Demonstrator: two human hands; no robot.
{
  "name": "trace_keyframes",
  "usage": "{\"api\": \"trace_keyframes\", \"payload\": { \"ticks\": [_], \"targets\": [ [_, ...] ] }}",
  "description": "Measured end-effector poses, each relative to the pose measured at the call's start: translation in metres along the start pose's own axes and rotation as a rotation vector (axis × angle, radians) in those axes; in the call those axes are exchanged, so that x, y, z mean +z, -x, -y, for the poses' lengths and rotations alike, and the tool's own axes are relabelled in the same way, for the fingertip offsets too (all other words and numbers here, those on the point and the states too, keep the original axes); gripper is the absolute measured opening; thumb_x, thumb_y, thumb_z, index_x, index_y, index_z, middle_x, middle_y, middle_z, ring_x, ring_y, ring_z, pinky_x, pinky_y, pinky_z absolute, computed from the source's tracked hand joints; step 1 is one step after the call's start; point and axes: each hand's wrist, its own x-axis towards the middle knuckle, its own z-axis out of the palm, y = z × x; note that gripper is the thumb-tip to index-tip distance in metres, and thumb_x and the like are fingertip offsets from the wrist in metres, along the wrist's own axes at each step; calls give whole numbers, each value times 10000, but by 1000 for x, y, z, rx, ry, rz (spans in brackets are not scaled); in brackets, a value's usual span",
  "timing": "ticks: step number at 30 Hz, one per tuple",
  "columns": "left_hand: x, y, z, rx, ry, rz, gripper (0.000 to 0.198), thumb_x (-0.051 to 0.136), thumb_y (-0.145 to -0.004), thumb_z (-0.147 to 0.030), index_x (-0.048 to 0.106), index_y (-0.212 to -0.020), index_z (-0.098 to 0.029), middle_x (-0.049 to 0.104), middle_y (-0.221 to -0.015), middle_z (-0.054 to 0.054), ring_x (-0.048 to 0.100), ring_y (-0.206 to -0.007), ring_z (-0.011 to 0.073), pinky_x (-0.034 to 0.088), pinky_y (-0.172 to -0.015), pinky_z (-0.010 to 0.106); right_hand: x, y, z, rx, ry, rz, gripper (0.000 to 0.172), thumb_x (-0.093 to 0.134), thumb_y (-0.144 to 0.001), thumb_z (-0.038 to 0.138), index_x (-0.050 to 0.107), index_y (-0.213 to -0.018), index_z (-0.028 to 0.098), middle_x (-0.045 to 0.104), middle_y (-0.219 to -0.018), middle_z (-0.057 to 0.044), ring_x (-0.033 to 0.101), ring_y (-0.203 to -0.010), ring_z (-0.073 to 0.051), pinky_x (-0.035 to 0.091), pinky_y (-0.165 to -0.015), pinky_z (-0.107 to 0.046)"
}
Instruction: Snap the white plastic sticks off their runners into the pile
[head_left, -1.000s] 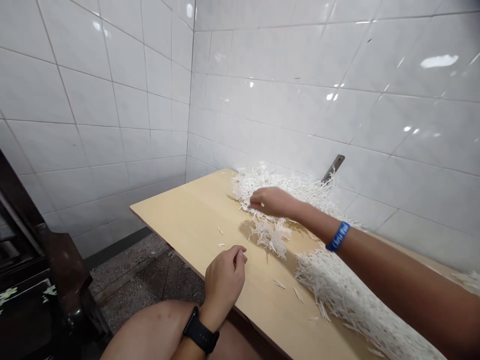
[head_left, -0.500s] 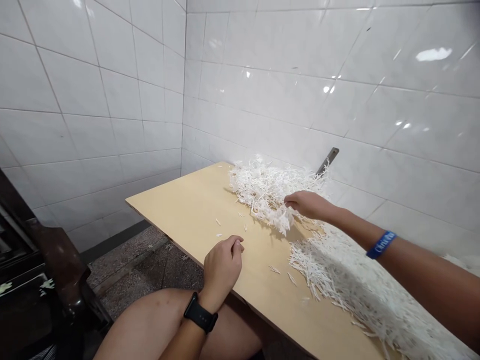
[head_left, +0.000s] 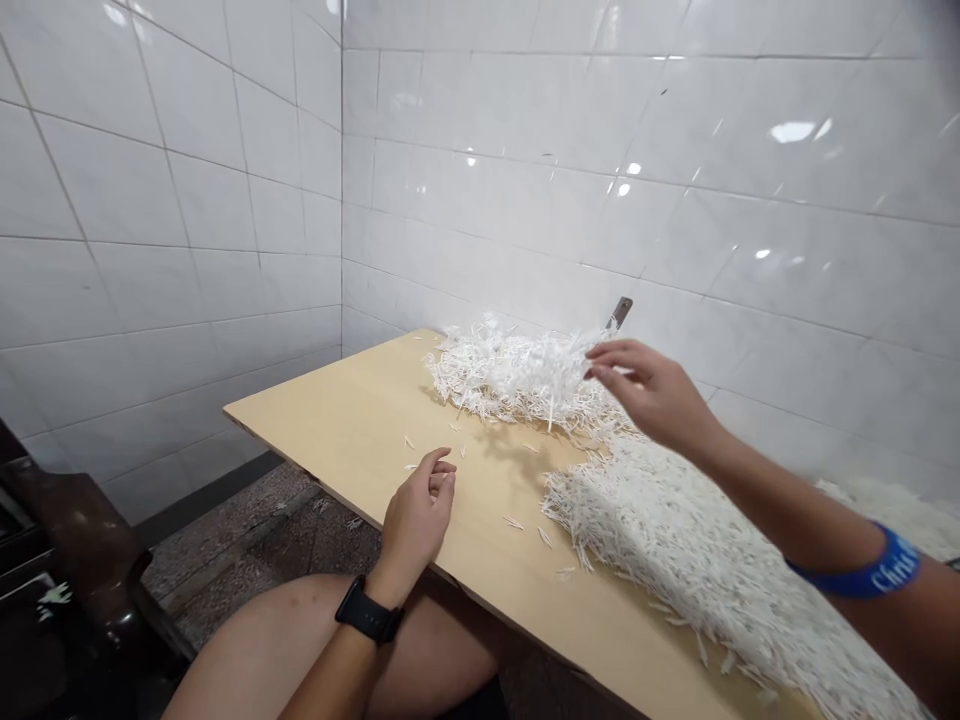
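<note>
Over the table [head_left: 315, 400], my right hand [head_left: 652, 390] is raised with thumb and fingers bent close together at a loose, blurred clump of thin white strips [head_left: 564, 372]. The clump overlaps the far pile [head_left: 480, 375] behind it, and its shadow falls on the bare wood. Below the right forearm spreads a wide, thick layer of similar white strips [head_left: 675, 520]. My left hand [head_left: 420, 505] hovers by the near edge, fingers loosely curled and slightly apart, holding nothing. A few stray strips [head_left: 513, 522] lie between the hands.
A flat grey metal bar [head_left: 619, 312] with a hole in its end sticks up behind the far pile, against the tiled wall [head_left: 480, 230]. Dark carved wooden furniture [head_left: 82, 540] stands at the left. My bare leg [head_left: 277, 640] is under the near edge.
My right hand has lifted and turned, and the clump by its fingertips has risen off the table. My left hand's fingers have loosened. The whole view has shifted slightly.
</note>
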Motion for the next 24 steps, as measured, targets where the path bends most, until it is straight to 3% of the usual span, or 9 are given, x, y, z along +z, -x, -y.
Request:
{"api": "trace_keyframes", "payload": {
  "ticks": [2, 5, 8, 10, 13, 15, 19, 21, 24],
  "targets": [
    [4, 2, -7, -57, 235, 84, 342, 472, -879, -397, 572, -1135, -195, 658, -1103, 102, 639, -902, 204, 493, -774, 319, 9, 29, 11, 85, -37, 82, 256, 511, -869, 370, 701, -805, 210, 678, -995, -80, 611, -898, -222, 486, -723, -369],
    [18, 6, -24, -261, 548, 287, 414, 470, -875, -501, 601, -1026, -138, 657, -1090, 158, 653, -864, 205, 524, -741, 323, 30, 75, 21, 249, -143, 185, 294, 468, -894, 381, 677, -802, 195, 665, -747, -48, 589, -679, -180, 448, -615, -313],
    [35, 7, -43, -416, 784, 475, 421, 525, -853, -525, 585, -1002, -136, 669, -1036, 150, 663, -843, 187, 531, -760, 314, 57, 112, 25, 286, -287, 227, 314, 435, -915, 373, 623, -743, 188, 619, -666, -24, 555, -632, -160, 399, -579, -274],
    [45, 5, -50, -435, 905, 520, 331, 595, -834, -452, 574, -937, -138, 668, -944, 110, 656, -776, 151, 533, -747, 285, 74, 130, 25, 294, -349, 240, 330, 424, -926, 378, 587, -713, 185, 592, -639, -12, 537, -614, -150, 381, -578, -264],
    [49, -1, -50, -455, 929, 434, 225, 671, -784, -270, 553, -938, -155, 610, -776, 17, 616, -634, 95, 521, -658, 222, 93, 150, 23, 319, -440, 249, 341, 409, -937, 385, 557, -705, 183, 561, -603, 4, 521, -587, -137, 380, -599, -255],
    [47, -4, -48, -480, 902, 377, 279, 668, -754, -178, 524, -992, -177, 578, -738, -17, 598, -584, 81, 512, -618, 205, 100, 160, 22, 344, -494, 271, 342, 393, -945, 385, 572, -738, 180, 563, -593, 7, 528, -583, -136, 391, -614, -253],
    [37, -5, -40, -497, 872, 329, 327, 608, -688, -53, 494, -965, -184, 591, -747, -13, 590, -567, 81, 514, -576, 198, 92, 171, 18, 372, -495, 396, 297, 422, -930, 364, 649, -878, 180, 663, -712, -23, 586, -649, -156, 421, -627, -260],
    [32, -6, -35, -507, 871, 257, 319, 578, -666, -27, 507, -938, -178, 571, -700, -25, 550, -507, 62, 481, -503, 165, 79, 163, 12, 385, -424, 423, 297, 437, -917, 363, 674, -895, 185, 693, -775, -38, 609, -667, -169, 436, -614, -268],
    [27, -10, -26, -498, 920, 156, 251, 572, -701, -68, 529, -925, -175, 482, -599, -62, 458, -414, 29, 372, -393, 111, 66, 128, -6, 342, -213, 344, 378, 339, -949, 356, 677, -939, 186, 708, -854, -59, 637, -719, -181, 470, -653, -285]
  ]
}}
